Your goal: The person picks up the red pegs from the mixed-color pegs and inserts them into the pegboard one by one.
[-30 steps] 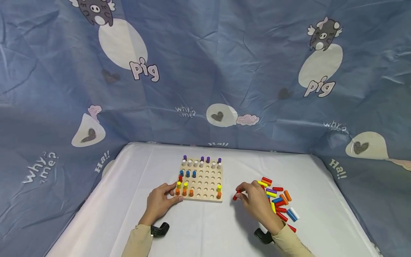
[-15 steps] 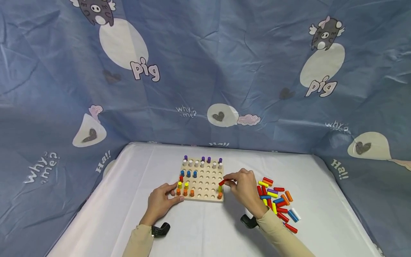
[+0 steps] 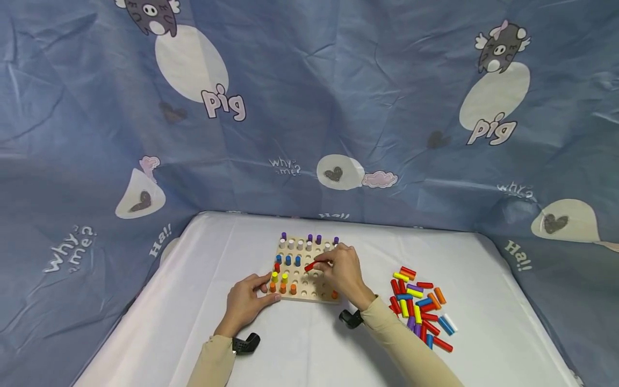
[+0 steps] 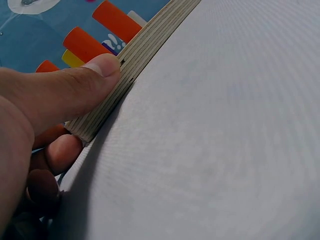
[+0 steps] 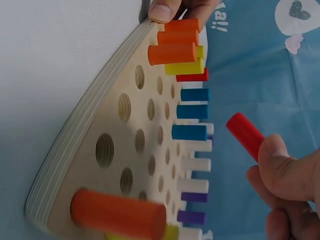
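A wooden pegboard (image 3: pixel 304 298) lies on the table, with purple, white, blue, red, yellow and orange pegs standing in some of its holes. My left hand (image 3: pixel 245 301) grips its near left corner; in the left wrist view the thumb (image 4: pixel 95 72) presses the plywood edge while the fingers curl by the corner. Between thumb and fingers, my right hand (image 3: pixel 342 271) pinches a red peg (image 5: pixel 245 131), tilted and held above the board. That peg is apart from the holes. Part of the board's right side is hidden behind the right hand in the head view.
Loose pegs in several colours, such as an orange peg (image 3: pixel 439 295) and a white peg (image 3: pixel 451 322), lie in a pile right of the board. A white cloth (image 3: pixel 300 349) covers the table. Blue printed fabric (image 3: pixel 271 129) hangs behind it.
My right hand has carried the red peg leftward from beside the loose pile to over the pegboard. The left hand keeps its grip on the corner.
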Action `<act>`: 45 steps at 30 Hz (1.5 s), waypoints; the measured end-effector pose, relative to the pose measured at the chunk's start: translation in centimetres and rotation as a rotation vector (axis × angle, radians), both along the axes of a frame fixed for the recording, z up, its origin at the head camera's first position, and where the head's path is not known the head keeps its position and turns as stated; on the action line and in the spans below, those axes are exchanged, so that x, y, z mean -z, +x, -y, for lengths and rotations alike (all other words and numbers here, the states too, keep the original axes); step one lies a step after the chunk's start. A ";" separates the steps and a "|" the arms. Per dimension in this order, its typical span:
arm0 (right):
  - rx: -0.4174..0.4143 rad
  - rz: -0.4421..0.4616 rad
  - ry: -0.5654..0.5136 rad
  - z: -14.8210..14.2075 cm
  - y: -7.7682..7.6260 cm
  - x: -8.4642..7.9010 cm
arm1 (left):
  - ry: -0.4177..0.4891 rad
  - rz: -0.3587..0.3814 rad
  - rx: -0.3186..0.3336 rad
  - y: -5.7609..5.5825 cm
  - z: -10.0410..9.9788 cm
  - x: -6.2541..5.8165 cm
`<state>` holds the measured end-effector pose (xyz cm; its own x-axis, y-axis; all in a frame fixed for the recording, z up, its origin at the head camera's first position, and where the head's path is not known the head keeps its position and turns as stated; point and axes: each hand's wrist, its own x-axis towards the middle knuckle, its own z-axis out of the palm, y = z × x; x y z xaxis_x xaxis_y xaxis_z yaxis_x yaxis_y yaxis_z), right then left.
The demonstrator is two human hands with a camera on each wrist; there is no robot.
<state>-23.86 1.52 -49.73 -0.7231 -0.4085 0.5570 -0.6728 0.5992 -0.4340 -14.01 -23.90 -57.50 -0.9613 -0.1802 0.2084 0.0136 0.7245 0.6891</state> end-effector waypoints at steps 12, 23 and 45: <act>-0.115 0.116 0.076 4.3 -0.9 0.8 | 0.000 -0.013 -0.007 0.2 0.3 0.1; -0.148 0.045 0.230 6.2 -1.8 1.5 | 0.008 -0.013 -0.007 -0.1 -0.1 0.2; -0.097 -0.117 0.425 7.7 -1.6 1.7 | -0.011 -0.030 0.019 -0.1 0.2 0.3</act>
<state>-25.49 -6.23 -51.40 -0.6122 -0.6817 0.4005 -0.7646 0.6394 -0.0804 -14.14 -24.06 -57.77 -0.9578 -0.1592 0.2393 0.0483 0.7316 0.6801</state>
